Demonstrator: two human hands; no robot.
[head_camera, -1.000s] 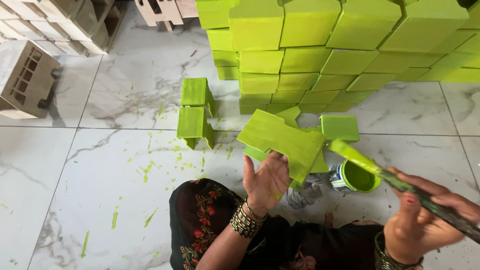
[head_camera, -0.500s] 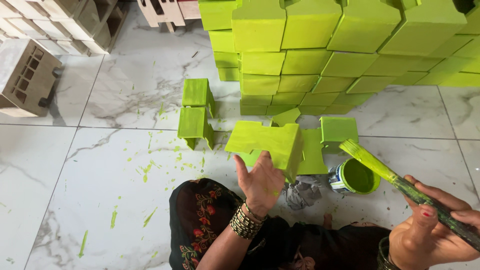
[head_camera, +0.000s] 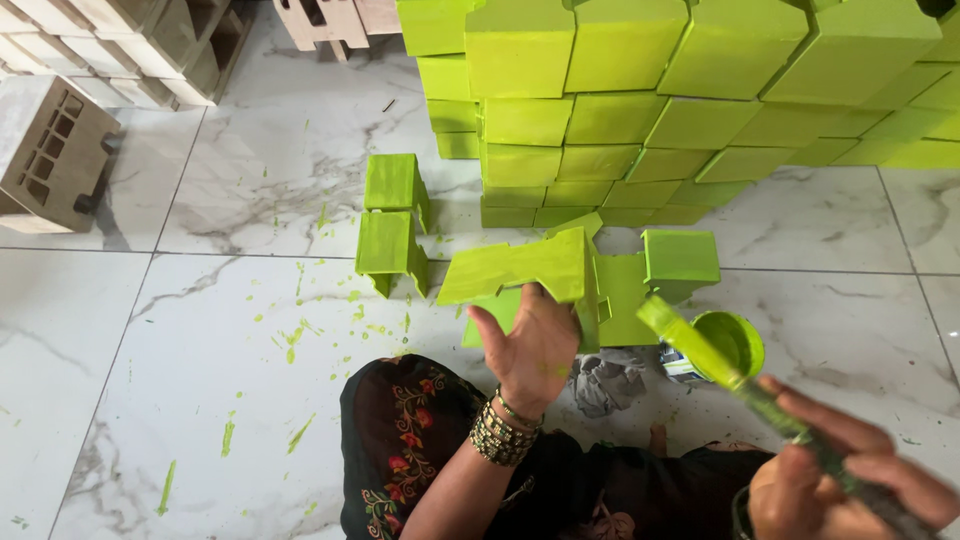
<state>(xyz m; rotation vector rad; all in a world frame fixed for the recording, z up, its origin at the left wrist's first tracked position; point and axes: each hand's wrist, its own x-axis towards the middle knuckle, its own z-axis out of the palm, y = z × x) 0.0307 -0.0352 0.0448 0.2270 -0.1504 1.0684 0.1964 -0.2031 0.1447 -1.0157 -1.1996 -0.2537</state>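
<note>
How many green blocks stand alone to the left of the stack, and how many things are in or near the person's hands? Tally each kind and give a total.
Standing alone at left, green blocks: 2
In the left hand, green block: 1
In the right hand, paintbrush: 1
Open paint tin: 1
Grey rag: 1
Total: 6

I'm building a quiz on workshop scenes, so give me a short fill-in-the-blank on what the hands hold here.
1. The left hand holds up a wooden piece painted ____.
2. The right hand holds a ____ coated in the same colour.
3. The open paint can stands on the ____ floor, beside a crumpled rag.
4. Two painted pieces stand left of the held one; the unpainted ones sit at the picture's far ____.

Missing words: green; paintbrush; marble; left
</note>
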